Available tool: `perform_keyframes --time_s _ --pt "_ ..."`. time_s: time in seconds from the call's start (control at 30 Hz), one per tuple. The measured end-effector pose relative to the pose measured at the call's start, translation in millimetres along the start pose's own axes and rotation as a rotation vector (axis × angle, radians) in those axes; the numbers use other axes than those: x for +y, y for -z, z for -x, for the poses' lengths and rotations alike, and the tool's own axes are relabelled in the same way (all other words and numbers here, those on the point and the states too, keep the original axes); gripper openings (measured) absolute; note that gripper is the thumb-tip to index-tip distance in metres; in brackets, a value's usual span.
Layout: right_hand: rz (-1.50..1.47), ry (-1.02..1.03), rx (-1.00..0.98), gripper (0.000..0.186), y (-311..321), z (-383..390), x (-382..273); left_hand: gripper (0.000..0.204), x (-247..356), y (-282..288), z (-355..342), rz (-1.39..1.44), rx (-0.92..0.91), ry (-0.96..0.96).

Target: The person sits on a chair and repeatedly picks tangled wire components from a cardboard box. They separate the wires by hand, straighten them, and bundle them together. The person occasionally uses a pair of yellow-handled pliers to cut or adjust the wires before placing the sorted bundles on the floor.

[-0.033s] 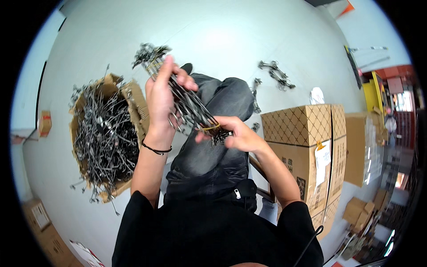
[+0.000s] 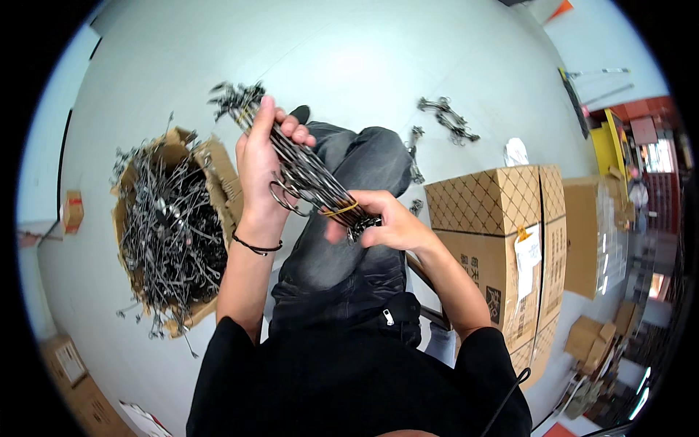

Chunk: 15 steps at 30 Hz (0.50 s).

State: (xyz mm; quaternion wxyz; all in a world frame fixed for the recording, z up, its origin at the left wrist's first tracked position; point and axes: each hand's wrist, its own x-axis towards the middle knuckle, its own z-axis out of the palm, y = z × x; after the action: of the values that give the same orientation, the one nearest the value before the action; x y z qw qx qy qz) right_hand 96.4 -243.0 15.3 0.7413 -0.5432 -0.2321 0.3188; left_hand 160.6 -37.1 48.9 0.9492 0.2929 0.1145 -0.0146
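A slanted bundle of thin dark metal rods (image 2: pixel 313 167), with curved hooks and clip-like ends, lies across the space over my lap. My left hand (image 2: pixel 261 149) is closed around its upper part, thumb along the top. At the lower end my right hand (image 2: pixel 389 222) grips the bundle beside a yellow rubber band (image 2: pixel 341 210). Another yellowish band shows near the upper end. To the left stands an open cardboard box (image 2: pixel 218 171), heaped with a tangle of similar loose metal pieces (image 2: pixel 171 226). Some of my right fingers are hidden behind the rods.
Similar bundles (image 2: pixel 449 120) lie on the floor ahead to the right, with smaller ones (image 2: pixel 415 156) near my knee. A tall taped carton (image 2: pixel 466 200) stands close on my right, another carton (image 2: pixel 581 240) behind it. A small box (image 2: pixel 73 211) sits far left.
The upper end of the bundle has dipped slightly toward me, and the bundle looks less blurred. Both hands keep their hold.
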Motion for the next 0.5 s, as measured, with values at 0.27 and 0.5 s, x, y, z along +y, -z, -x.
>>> perform_keyframes --time_s 0.27,0.5 --pt "-0.179 -0.17 0.671 0.019 55 76 1 0.04 -86 40 -2 -0.563 -0.166 0.082" --pt "0.355 -0.731 1.217 0.015 182 191 122 0.039 -134 74 31 -1.517 -0.396 -0.383"
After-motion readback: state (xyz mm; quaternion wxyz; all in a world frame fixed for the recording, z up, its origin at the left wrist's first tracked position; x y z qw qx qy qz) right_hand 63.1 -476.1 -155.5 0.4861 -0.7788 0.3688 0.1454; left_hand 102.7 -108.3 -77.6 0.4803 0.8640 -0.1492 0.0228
